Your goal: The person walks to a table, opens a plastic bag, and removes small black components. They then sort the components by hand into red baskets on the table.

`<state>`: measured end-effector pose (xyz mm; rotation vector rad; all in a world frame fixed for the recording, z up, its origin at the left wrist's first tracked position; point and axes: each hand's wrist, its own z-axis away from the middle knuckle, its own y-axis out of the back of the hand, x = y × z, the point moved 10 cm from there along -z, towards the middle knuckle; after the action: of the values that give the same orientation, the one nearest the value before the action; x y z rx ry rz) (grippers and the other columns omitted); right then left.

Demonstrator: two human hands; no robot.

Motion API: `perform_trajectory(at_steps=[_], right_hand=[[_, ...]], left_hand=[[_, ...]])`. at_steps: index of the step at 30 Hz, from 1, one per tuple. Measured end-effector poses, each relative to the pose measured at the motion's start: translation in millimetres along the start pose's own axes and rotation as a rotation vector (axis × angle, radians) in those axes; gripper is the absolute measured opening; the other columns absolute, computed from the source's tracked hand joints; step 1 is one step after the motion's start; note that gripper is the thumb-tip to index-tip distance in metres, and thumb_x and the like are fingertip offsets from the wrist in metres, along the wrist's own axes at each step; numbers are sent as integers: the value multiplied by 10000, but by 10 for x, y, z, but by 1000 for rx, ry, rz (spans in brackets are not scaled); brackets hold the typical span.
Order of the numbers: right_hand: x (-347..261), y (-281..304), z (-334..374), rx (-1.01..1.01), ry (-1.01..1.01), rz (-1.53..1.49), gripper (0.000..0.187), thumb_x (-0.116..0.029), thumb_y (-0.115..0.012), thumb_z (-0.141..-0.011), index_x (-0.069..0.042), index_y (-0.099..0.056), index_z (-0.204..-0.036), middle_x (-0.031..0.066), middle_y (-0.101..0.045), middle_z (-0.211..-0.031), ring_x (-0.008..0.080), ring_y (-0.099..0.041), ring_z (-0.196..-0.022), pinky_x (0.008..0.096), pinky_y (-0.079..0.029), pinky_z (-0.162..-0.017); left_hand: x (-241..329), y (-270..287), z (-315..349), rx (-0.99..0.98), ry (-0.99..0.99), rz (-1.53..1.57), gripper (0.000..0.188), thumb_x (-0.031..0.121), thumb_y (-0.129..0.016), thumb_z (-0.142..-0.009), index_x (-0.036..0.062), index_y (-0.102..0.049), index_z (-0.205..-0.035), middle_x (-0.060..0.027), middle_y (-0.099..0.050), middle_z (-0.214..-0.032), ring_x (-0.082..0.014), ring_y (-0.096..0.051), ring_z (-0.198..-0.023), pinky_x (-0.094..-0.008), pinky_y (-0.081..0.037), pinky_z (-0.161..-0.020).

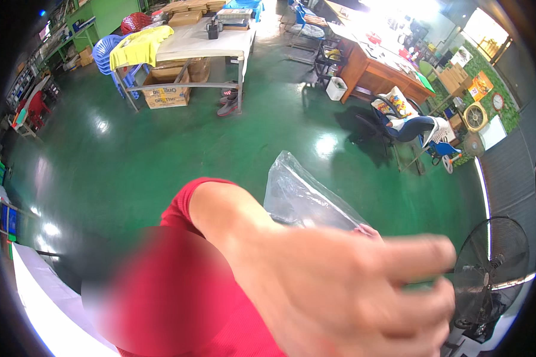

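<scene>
In the lower foreground, left hand (351, 288) stretches rightward, back of hand toward camera, blurred, fingers loosely bent and spread; can't tell whether it grips anything, palm side hidden. Just behind it, right hand (369, 231) mostly covered, only fingertips showing, closed on edge of clear plastic bag (304, 193). Bag sticks out beyond left wrist, up and left, seen against green floor (190, 143). Black fan (489, 271) at right, table (190, 44) far upper left
</scene>
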<state>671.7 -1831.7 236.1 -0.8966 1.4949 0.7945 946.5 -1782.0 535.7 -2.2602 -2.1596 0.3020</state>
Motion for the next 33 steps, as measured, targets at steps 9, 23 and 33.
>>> perform_trajectory(at_steps=[9, 23, 33], right_hand=[[-97, -253, 10, -40, 26, -1, 155, 5, -598, -847, 50, -646, -987, 94, -665, -854, 153, -641, -816, 256, -495, -774], [-42, -305, 1, -28, 15, 39, 160, -8, -623, -835, 30, -662, -986, 68, -668, -827, 125, -633, -798, 230, -482, -748], [-49, -288, -90, -15, 23, 47, 146, -15, -630, -832, 30, -670, -965, 59, -666, -848, 116, -622, -805, 229, -472, -739]], left_hand=[[94, -106, 45, -115, 10, 199, 104, 48, -590, -732, 25, -596, -833, -95, -591, -861, -218, -587, -750, -298, -475, -700], [-1387, 686, 895, -277, 742, -54, 224, 36, -530, -836, -30, -587, -1042, -169, -630, -985, -262, -610, -899, -351, -456, -854], [-1851, 71, 2431, -1153, 703, 39, 227, 284, -600, -870, 75, -690, -865, -72, -603, -1132, -274, -521, -1105, -430, -374, -957]])
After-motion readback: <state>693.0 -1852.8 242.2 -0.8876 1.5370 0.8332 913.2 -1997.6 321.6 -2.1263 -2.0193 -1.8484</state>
